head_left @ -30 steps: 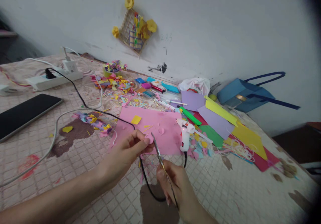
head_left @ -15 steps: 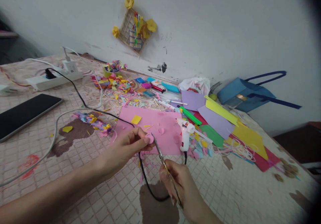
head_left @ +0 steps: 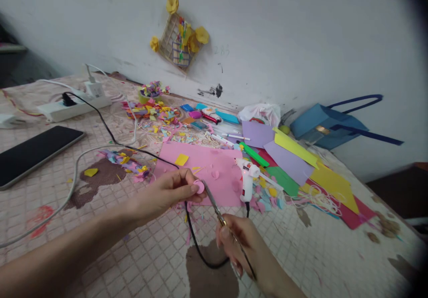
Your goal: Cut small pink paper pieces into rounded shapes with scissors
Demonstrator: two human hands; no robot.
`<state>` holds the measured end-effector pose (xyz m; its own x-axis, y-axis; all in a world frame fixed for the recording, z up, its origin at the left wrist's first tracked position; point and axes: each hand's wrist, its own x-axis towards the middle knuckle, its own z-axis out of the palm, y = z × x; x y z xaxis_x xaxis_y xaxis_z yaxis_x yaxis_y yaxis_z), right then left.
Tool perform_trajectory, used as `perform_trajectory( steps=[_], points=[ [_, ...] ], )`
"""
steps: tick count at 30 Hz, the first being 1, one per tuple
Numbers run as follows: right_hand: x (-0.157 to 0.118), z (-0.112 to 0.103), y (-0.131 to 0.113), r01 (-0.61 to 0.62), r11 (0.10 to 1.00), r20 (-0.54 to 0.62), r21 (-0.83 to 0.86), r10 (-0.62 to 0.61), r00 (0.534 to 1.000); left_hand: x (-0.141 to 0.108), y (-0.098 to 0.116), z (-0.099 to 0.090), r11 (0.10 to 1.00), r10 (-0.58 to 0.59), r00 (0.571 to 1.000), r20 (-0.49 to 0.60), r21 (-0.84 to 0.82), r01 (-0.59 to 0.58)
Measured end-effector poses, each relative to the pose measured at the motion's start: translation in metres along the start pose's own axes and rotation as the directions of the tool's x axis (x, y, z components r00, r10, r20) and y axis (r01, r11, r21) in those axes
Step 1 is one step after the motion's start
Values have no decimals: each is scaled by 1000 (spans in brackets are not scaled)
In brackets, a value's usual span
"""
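Between the thumb and fingers of my left hand (head_left: 179, 187) is a small round piece of pink paper (head_left: 199, 186). My right hand (head_left: 242, 242) grips a pair of scissors (head_left: 214, 203), whose blades point up and left with their tips at the edge of the pink piece. Just beyond both hands lies a pink paper sheet (head_left: 197, 151), bearing a yellow square (head_left: 181, 159) and small scraps. A white glue gun (head_left: 247, 180) with a lit red light rests at the sheet's right side.
Coloured paper sheets (head_left: 290, 164) and white string (head_left: 321, 200) lie to the right. Paper scraps (head_left: 152, 111) are heaped at the back. On the left are a phone (head_left: 36, 153) and a power strip (head_left: 73, 106). A black cord (head_left: 195, 244) loops below my hands.
My right hand has shifted slightly right and down with the scissors. The round pink piece has turned a little in my left fingers and shows more of its face.
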<state>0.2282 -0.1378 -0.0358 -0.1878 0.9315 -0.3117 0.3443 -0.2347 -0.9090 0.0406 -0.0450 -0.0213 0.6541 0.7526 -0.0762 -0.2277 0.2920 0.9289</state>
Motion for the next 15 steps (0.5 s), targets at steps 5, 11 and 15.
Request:
perform_trajectory(
  steps=[5,11,15],
  points=[
    [0,-1,-5,7,999,-9,-54,-8,1000,1,0,0,999,19,999,31,28,-20],
    [-1,-3,-5,6,998,-6,-55,-6,1000,0,3,1,999,10,999,43,44,-11],
    [-1,-2,-2,-15,998,-28,-61,14,1000,0,3,0,999,8,999,35,52,-10]
  ],
)
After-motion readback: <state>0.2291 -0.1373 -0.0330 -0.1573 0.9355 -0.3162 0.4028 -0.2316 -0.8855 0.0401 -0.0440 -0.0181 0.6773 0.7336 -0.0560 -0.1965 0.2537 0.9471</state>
